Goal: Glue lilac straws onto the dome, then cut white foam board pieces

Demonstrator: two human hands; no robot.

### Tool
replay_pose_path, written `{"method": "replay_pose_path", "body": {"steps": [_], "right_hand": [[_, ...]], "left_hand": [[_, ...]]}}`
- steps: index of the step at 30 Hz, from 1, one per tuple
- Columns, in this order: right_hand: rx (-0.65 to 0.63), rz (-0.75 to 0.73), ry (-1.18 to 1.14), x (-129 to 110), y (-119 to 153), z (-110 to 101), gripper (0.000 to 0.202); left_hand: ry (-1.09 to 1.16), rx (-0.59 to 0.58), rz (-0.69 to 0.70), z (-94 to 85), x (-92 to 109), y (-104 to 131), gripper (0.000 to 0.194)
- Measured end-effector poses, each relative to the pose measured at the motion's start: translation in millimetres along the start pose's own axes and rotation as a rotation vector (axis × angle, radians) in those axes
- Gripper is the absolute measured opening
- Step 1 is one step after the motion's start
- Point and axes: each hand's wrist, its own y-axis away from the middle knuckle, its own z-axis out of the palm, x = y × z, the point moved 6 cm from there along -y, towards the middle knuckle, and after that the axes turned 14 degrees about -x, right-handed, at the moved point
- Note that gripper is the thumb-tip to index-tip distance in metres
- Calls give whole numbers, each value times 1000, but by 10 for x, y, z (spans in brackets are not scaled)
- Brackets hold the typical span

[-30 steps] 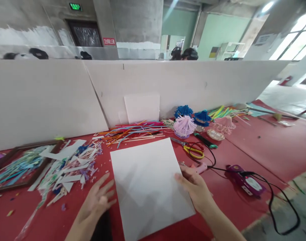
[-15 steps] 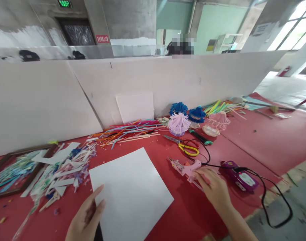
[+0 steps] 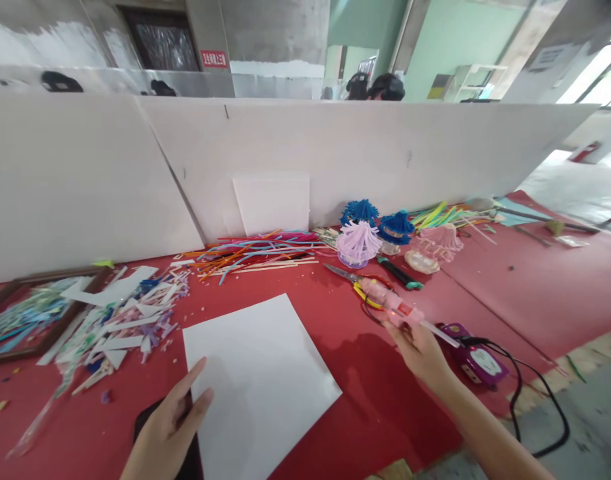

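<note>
A white sheet (image 3: 265, 387) lies on the red table (image 3: 355, 427). At its left edge is my left hand (image 3: 170, 420), thumb and forefinger spread apart, over a black object (image 3: 148, 417) partly hidden beneath it. My right hand (image 3: 418, 350) is closed on a pink glue gun (image 3: 390, 300), held above the table with a clear glue stick (image 3: 443, 335) sticking out of its back end. Under the gun's front lie scissors (image 3: 341, 272) with yellow and red handles. A purple box (image 3: 478, 363) with black cables sits right of my right hand.
Behind stand a lilac figure (image 3: 358, 243), blue ones (image 3: 395, 227) and a dark green-tipped tool (image 3: 400, 273). Coloured strips (image 3: 265, 253) lie along the white partition (image 3: 285, 140). Paper scraps (image 3: 130, 320) and a brown frame (image 3: 50, 337) are at left. Other people's heads (image 3: 385, 87) show beyond.
My right hand has lifted the glue gun off the table and turned it, its glue stick now pointing right. The left hand has barely moved. The camera view has shifted slightly.
</note>
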Motion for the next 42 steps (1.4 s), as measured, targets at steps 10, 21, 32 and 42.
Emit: {"method": "replay_pose_path", "body": {"steps": [10, 21, 32, 42], "right_hand": [[-97, -21, -291, -113, -69, 248, 16], [-235, -109, 263, 57, 63, -7, 23], [-351, -155, 832, 324, 74, -74, 58], [-178, -60, 984, -78, -495, -656, 46]], "left_hand": [[184, -23, -120, 51, -108, 27, 61], [227, -33, -163, 152, -263, 73, 67], [168, -68, -251, 130, -170, 40, 79], [96, -34, 2, 269, -253, -94, 73]]}}
